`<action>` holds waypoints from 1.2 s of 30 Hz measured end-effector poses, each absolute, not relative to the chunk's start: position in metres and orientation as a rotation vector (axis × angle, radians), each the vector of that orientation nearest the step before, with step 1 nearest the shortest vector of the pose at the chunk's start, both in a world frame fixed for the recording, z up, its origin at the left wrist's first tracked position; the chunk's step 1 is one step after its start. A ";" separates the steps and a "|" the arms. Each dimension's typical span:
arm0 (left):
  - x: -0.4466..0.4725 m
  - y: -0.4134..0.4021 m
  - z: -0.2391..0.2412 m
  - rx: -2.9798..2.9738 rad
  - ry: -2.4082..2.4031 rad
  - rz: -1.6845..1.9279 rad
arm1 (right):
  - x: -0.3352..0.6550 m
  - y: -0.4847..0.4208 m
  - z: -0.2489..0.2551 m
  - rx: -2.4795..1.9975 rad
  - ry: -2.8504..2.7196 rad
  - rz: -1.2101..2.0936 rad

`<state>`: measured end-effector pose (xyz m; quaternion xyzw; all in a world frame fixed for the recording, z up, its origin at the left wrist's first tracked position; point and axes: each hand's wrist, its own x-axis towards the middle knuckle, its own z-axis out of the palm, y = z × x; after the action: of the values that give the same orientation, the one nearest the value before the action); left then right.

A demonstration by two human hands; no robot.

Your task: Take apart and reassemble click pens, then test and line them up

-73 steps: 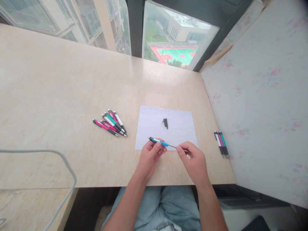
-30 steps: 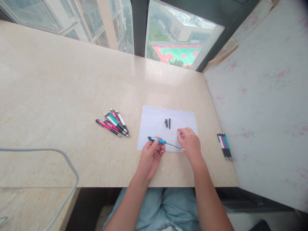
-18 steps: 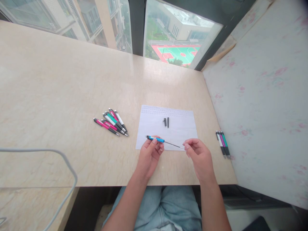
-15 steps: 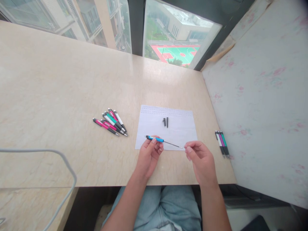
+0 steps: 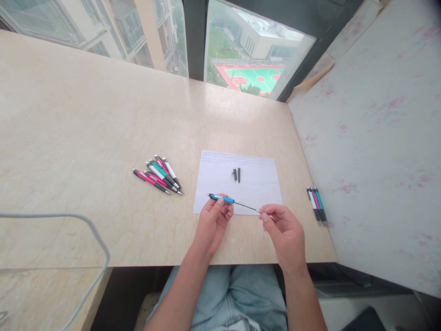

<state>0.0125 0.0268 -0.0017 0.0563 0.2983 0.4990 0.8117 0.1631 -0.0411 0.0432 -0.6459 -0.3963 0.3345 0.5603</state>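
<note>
A pale cable (image 5: 44, 215) curves over the worktop (image 5: 86, 115), well apart from the left hand on its outer side. Between cable and hand, beyond the fingers and nearer the hand, lies a loose pile of pens (image 5: 160, 171) in pink, white and green with dark grips, some resting across others. The left hand (image 5: 212, 225) grasps a blue pen barrel (image 5: 228, 199) between thumb and fingers, its black clip end pointing out to the left. Beneath and beyond both hands lies a sheet of paper (image 5: 206, 179) with lines of writing along its far edge. On it, ahead of the hands, two short black pieces (image 5: 239, 175) sit side by side. A thin refill (image 5: 246, 206) sticks out of the barrel, bridging the gap toward the right hand (image 5: 287, 234), whose thumb and fingertip pinch a small thin piece (image 5: 261, 211) at the refill's tip, too tiny to identify. To the right of that hand, three pens (image 5: 316, 202), white, purple and green, lie alongside each other near the flowered wall (image 5: 372, 147).
</note>
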 end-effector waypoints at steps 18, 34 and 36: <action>0.012 0.024 0.004 0.202 0.666 0.988 | 0.143 -0.023 0.043 -1.593 -1.023 0.832; 0.011 0.026 0.003 0.114 0.611 1.034 | 0.161 0.048 0.000 -2.153 -1.587 0.294; 0.011 0.026 0.003 0.117 0.617 1.030 | 0.158 0.057 0.000 -2.230 -1.622 0.239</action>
<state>0.0106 0.0259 0.0029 0.0549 0.2902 0.4845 0.8234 0.1581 0.0573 -0.0005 -0.7916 -0.5759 0.0847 0.1860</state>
